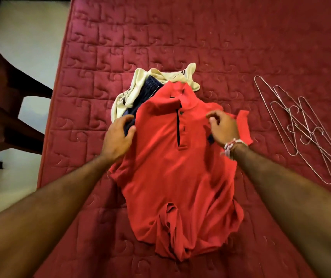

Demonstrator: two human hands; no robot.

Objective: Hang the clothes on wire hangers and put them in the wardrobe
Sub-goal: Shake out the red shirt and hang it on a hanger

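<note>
A red polo shirt (172,173) lies face up on the quilted maroon bed cover (220,37), collar away from me. Under its far left side lie a dark navy garment (146,91) and a cream garment (136,81). My left hand (118,137) sits at the shirt's left shoulder, fingers curled around the edge where red and navy cloth meet; which cloth it grips I cannot tell. My right hand (222,127) hovers over the right shoulder with fingers bent, holding nothing that I can see. Several wire hangers (301,127) lie in a loose heap to the right.
A dark wooden chair (10,101) stands on the pale floor (26,37) left of the bed. The bed's left edge runs down from the top middle toward the lower left.
</note>
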